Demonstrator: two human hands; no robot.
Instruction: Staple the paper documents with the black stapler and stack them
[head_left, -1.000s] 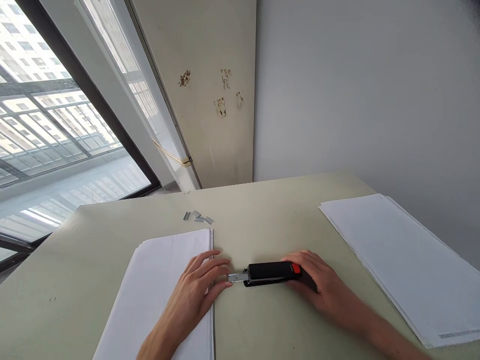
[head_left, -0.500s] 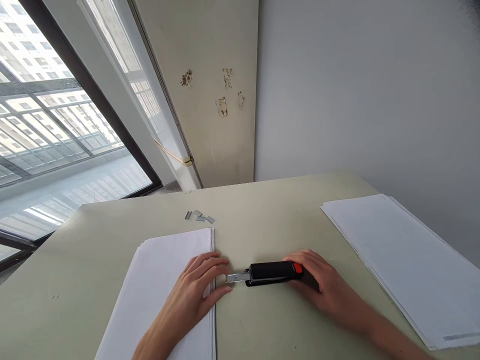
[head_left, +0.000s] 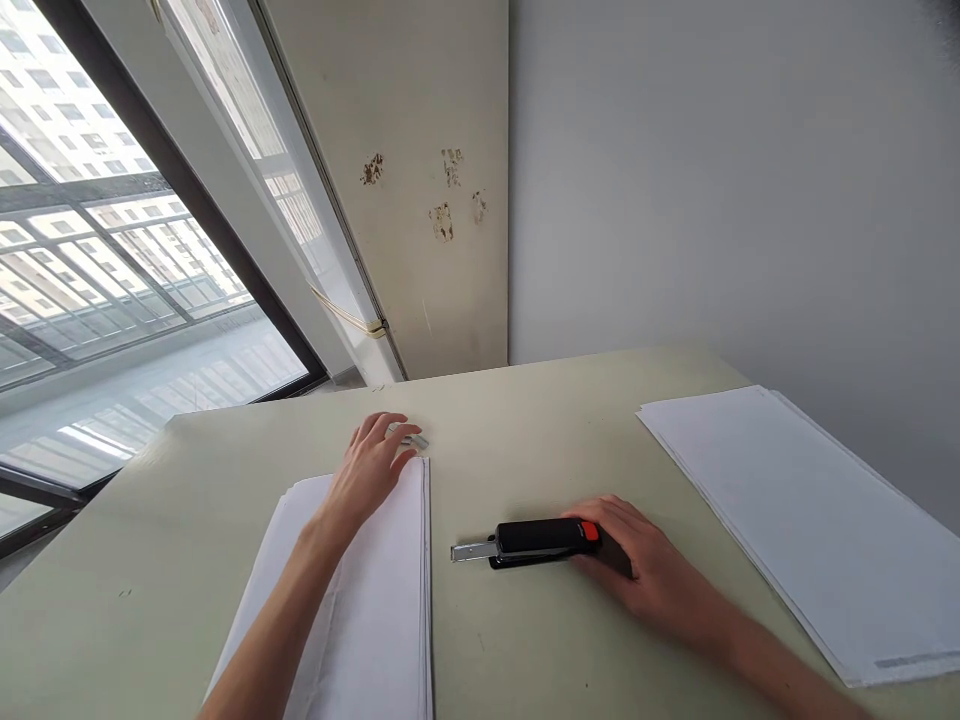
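A black stapler [head_left: 536, 541] with a red rear tab lies on the pale green table [head_left: 525, 430], its metal staple tray pulled out to the left. My right hand [head_left: 626, 560] rests on the stapler's rear end, fingers curled around it. My left hand [head_left: 371, 465] reaches over the top of a white paper stack [head_left: 360, 600], fingers loosely spread and fingertips touching the small strips of staples [head_left: 415, 439] that lie just beyond the stack.
A second, larger stack of white paper [head_left: 795, 520] lies at the right side of the table. A window [head_left: 112, 270] fills the left; a stained beige panel [head_left: 427, 190] and grey wall stand behind the table.
My left hand left the stapler's pulled-out tray and moved forward to the staple strips at the far end of the paper stack. The right hand and stapler stayed put.
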